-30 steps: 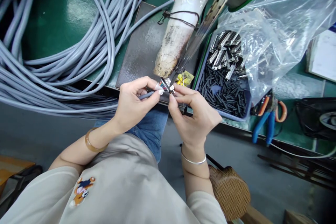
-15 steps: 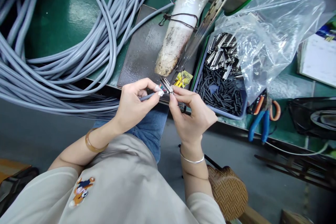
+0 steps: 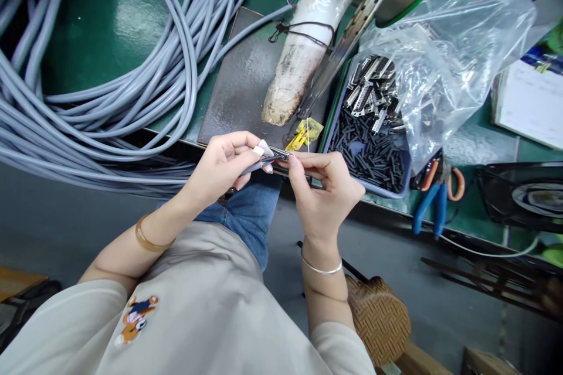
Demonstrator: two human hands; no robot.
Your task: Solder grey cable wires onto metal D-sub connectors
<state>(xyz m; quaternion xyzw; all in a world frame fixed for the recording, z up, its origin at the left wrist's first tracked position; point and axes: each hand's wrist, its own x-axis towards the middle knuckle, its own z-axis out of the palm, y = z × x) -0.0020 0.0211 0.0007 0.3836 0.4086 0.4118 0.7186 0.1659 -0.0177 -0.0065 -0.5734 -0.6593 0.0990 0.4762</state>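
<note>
My left hand (image 3: 220, 170) pinches the end of a grey cable (image 3: 251, 166), its coloured wires fanned out at the tip. My right hand (image 3: 323, 190) grips a small metal connector (image 3: 281, 155) joined to those wires. Both hands meet at the front edge of the green bench (image 3: 109, 17), just in front of a dark metal plate (image 3: 241, 82). A white, scorched, wrapped tool (image 3: 299, 53) rests on that plate, pointing down at the hands.
Several grey cable loops (image 3: 101, 94) cover the bench's left. A blue tray (image 3: 372, 146) of black sleeves and metal connectors sits right of the hands, a clear plastic bag (image 3: 448, 47) over it. Blue and orange pliers (image 3: 433, 199) lie further right. A woven stool (image 3: 378, 319) stands below.
The connector has turned from standing tilted to lying nearly flat, and both hands have lowered slightly away from the tip of the white tool.
</note>
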